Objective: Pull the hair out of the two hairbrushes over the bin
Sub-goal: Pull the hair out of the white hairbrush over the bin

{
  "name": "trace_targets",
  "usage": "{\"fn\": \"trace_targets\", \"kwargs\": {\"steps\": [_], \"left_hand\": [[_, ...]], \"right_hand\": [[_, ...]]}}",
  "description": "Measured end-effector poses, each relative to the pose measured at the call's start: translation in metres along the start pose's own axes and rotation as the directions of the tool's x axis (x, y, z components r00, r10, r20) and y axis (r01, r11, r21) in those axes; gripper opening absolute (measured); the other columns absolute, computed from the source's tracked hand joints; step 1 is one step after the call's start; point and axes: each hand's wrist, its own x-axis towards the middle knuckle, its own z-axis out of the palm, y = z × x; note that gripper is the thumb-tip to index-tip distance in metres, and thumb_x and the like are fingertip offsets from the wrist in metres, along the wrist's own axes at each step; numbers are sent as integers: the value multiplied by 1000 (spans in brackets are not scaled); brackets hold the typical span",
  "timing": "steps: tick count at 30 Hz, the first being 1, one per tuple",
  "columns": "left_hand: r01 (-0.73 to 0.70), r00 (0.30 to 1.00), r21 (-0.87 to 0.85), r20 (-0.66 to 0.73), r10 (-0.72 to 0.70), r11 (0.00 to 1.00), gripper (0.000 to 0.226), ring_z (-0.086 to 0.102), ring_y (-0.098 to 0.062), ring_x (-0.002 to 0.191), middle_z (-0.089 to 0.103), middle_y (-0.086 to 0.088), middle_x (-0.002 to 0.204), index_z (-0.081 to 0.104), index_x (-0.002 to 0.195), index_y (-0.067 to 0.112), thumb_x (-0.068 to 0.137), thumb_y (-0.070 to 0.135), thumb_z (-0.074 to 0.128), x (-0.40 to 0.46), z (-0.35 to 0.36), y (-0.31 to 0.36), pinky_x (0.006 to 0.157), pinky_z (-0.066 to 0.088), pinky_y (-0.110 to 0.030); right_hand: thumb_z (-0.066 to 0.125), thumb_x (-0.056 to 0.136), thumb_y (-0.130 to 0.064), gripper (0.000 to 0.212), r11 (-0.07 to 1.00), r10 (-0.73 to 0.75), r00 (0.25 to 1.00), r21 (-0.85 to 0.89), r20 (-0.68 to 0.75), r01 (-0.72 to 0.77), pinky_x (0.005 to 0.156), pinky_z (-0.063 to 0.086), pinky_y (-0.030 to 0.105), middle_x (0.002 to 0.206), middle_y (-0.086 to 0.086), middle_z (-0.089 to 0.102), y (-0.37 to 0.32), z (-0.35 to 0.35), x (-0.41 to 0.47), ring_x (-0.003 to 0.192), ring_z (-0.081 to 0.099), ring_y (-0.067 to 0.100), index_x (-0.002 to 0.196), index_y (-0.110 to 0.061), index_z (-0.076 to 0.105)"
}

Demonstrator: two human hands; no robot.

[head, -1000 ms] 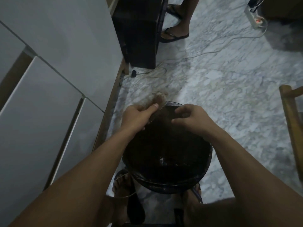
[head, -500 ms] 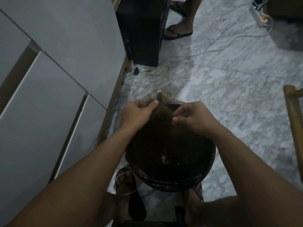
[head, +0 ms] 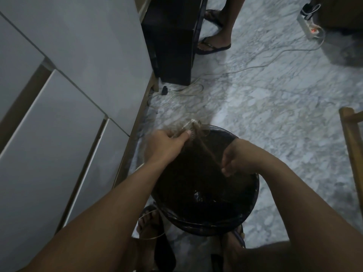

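Floor: grey-and-white marble-pattern floor [head: 275, 118], dimly lit. A round black bin [head: 253, 195] lined with a dark plastic bag stands on it, near the foot of the pale cabinet doors [head: 78, 79] that fill the left side of the view. A brown plinth runs along the base of those doors.

Left hand [head: 167, 146]: held over the far left rim of the bin, fingers curled round a hairbrush [head: 191, 127]. Only the pale tip and part of the bristle side of the brush show past the thumb; the rest is hidden in the grip.

Right hand [head: 237, 158]: held over the bin's right half, fingertips pinched on a strand of brown hair [head: 207, 151]. The strand runs taut from the brush bristles down to the pinch, above the bin's opening.

A second hairbrush cannot be made out. The bin's contents are too dark to identify.

Room: a black box-shaped unit [head: 172, 40] stands on the floor beyond the cabinet end. A thin pale cable [head: 255, 66] trails across the floor from beside that unit toward a white power strip [head: 308, 26] with a red light at the upper right corner of the view. Another person's sandalled feet [head: 213, 46] stand just right of the black unit. A wooden chair frame [head: 351, 134] shows at the right edge. The wearer's own sandalled feet [head: 149, 222] rest on the floor at the near side of the bin, one on each side.
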Motion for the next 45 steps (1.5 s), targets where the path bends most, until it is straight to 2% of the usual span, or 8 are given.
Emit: {"fn": "trace_targets", "kwargs": {"steps": [5,9,14,20,33,38,42,45], "left_hand": [[-124,992,57,32,122,991,46,61,-12,60,60,9,57,58,55,25,74,66,67,-9,12,6,50,34,-25],[-179,981,54,87,174,982,44,65,-11,61,66,7,59,68,62,24,71,67,67,-12,17,8,53,42,-25],[-164,986,66,40,162,984,43,64,-11,64,64,10,61,65,63,27,72,69,65,-9,14,6,53,39,-25],[-43,995,-3,-87,43,999,47,59,-12,66,63,6,69,66,69,20,78,66,62,5,-6,2,52,35,-24],[-60,997,-162,42,68,985,58,71,-27,78,73,-5,79,72,80,10,71,67,68,4,-4,5,74,58,-38],[-177,980,-103,76,186,979,51,71,-16,66,73,0,69,74,73,16,70,67,67,-7,5,10,70,60,-44],[-255,959,-111,97,266,960,36,69,-5,67,74,6,72,76,79,24,78,59,69,-14,6,18,68,59,-34],[-273,958,-123,55,282,954,47,63,-12,57,66,4,59,70,67,15,75,61,69,-11,7,17,59,51,-36]], "right_hand": [[84,67,-31,52,950,88,967,311,-237,-10,87,54,35,103,-3,66,-6,12,13,98,64,16,113,-17,62],[78,77,-11,45,654,178,956,754,-232,61,58,55,25,97,9,70,-13,11,15,83,70,19,112,-5,51],[75,75,2,29,640,168,963,766,-209,54,52,55,22,72,7,75,-10,11,16,68,74,20,101,0,62],[85,62,-17,42,846,98,987,532,-126,-16,94,52,43,81,6,77,-3,12,17,91,71,23,99,-16,64],[65,74,-8,9,993,82,997,-87,6,-81,68,54,34,74,9,68,2,17,15,80,67,28,73,-11,73],[57,71,-5,45,927,96,953,375,-286,19,87,54,42,107,-1,64,-6,17,24,104,63,23,115,-13,63],[48,77,15,46,527,-14,1000,850,-11,17,68,42,33,97,5,64,-20,16,17,89,58,17,119,-1,56],[53,87,0,32,635,-57,994,772,89,-33,77,38,34,88,-5,72,-22,17,14,92,61,14,111,-15,66]]}}
